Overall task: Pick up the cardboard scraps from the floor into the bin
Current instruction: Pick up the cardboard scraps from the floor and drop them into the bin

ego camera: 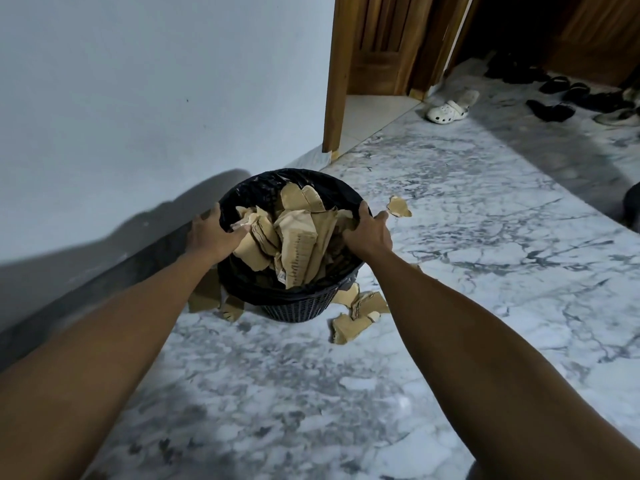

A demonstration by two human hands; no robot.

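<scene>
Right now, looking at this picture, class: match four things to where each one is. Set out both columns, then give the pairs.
1 left hand
2 right hand
3 white clog
4 lone cardboard scrap

A floor, just beyond the right hand
B bin's left rim
C near the wooden door frame
D bin's right rim

Pairs: 1-B, 2-D, 3-C, 4-A

Dim, bluish light; wide-angle edge distortion.

Single head-worn camera, looking forward and down.
It faces the bin [294, 299] at 12 o'clock, within arm's reach, on the floor [450, 271].
</scene>
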